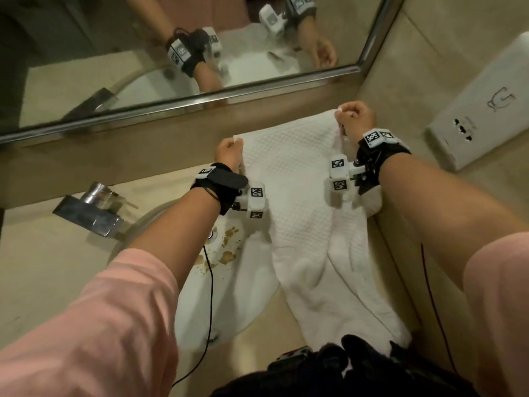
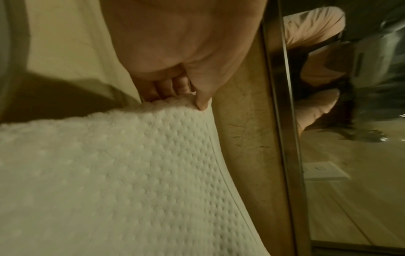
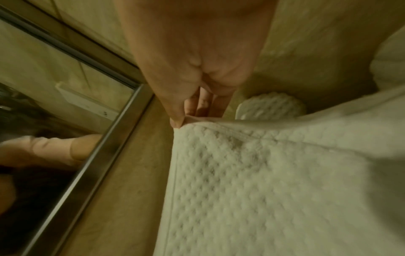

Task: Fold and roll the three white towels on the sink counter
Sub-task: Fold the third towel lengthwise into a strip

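The white waffle-textured towel (image 1: 289, 179) hangs stretched, its far corners pinched by left hand (image 1: 229, 151) and right hand (image 1: 356, 116).

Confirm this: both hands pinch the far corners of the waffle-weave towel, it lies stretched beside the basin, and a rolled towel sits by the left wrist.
One detail is wrong: the rolled towel sits by the right wrist, not the left, as the head view shows. The rest holds: the left hand and right hand pinch the far corners of the waffle-weave towel, stretched beside the basin.
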